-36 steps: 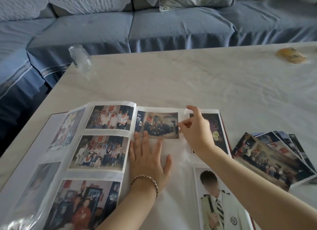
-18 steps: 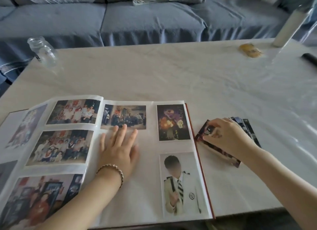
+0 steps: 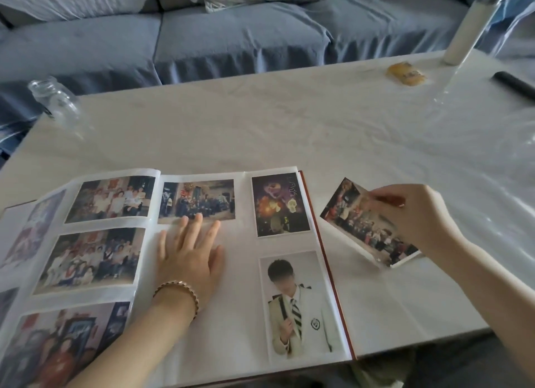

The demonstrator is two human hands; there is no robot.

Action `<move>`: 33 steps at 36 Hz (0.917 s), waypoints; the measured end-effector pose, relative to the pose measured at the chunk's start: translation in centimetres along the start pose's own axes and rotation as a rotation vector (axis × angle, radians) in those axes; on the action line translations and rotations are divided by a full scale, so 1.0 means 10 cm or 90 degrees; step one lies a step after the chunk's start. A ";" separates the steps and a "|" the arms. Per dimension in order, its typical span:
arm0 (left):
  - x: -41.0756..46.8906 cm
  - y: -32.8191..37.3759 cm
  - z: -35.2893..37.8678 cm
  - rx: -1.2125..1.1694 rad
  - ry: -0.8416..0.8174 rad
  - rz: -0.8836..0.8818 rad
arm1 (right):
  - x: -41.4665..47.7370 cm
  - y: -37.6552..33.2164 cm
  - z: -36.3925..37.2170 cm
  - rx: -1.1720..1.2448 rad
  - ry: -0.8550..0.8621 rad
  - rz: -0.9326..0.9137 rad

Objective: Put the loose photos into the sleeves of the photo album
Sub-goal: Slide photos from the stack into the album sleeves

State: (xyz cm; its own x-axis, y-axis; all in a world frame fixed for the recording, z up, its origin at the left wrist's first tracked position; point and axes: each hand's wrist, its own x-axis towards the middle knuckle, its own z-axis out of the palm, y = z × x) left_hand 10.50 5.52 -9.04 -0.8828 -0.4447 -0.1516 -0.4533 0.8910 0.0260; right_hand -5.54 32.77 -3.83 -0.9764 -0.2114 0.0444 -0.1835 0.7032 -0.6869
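Note:
The photo album (image 3: 240,315) lies open on the table, with several photos in its sleeves. My left hand (image 3: 189,257) rests flat on the right page, fingers straight, its fingertips touching the lower edge of a group photo (image 3: 197,199). To the right of the album, my right hand (image 3: 411,217) pinches a stack of loose photos (image 3: 367,228) at its top edge and holds it tilted up, its lower corner near the table. The top photo shows a crowd of people.
A glass jar (image 3: 55,101) stands at the table's back left corner. At the back right are a yellow packet (image 3: 406,73), a tall white bottle (image 3: 469,26) and a dark stick-like object (image 3: 515,85). A blue sofa (image 3: 231,37) runs behind the table.
My right hand left the album's top sleeve, went right to the fanned loose photos, gathered them and lifted the stack. My left hand stayed flat on the page.

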 end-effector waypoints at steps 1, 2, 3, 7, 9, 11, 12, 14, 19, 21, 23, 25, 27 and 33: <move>0.00 0.01 -0.01 -0.001 0.013 0.004 | -0.03 -0.07 -0.04 0.004 0.001 -0.019; -0.02 0.04 -0.02 -0.012 0.038 0.015 | -0.06 -0.13 -0.08 0.011 -0.003 -0.039; -0.03 0.08 -0.04 -0.035 0.064 0.029 | -0.10 -0.21 -0.10 0.022 -0.015 -0.057; -0.16 0.31 -0.18 -0.317 0.068 0.115 | -0.27 -0.52 -0.09 0.059 -0.119 -0.125; -0.23 0.43 -0.31 -0.551 -0.003 0.153 | -0.36 -0.64 -0.03 0.082 -0.175 -0.146; -0.28 0.52 -0.39 -0.655 -0.048 0.160 | -0.42 -0.70 0.07 0.114 -0.213 -0.146; -0.29 0.53 -0.41 -0.665 -0.036 0.157 | -0.45 -0.71 0.12 0.139 -0.227 -0.139; -0.32 0.52 -0.45 -0.658 0.023 0.143 | -0.47 -0.70 0.20 0.190 -0.244 -0.107; -0.36 0.34 -0.47 -0.779 0.095 -0.011 | -0.53 -0.67 0.26 0.335 -0.280 0.039; -0.37 0.26 -0.44 -0.779 0.100 -0.049 | -0.60 -0.68 0.29 0.375 -0.336 0.082; -0.39 0.19 -0.43 -0.762 0.079 -0.065 | -0.67 -0.67 0.34 0.347 -0.374 0.061; -0.41 0.14 -0.38 -0.733 0.056 -0.071 | -0.70 -0.67 0.39 0.321 -0.371 0.040; -0.44 0.08 -0.33 -0.640 0.048 -0.076 | -0.70 -0.64 0.42 0.307 -0.311 0.036; -0.47 -0.10 -0.15 -0.013 0.033 -0.007 | -0.60 -0.51 0.41 0.173 -0.011 -0.050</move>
State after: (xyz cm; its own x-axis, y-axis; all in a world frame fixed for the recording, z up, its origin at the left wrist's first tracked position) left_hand 14.90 6.59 -6.87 -0.8828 -0.4590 -0.1000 -0.4648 0.8843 0.0448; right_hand 1.75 27.62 -3.56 -0.9581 -0.2705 0.0945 -0.2186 0.4768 -0.8514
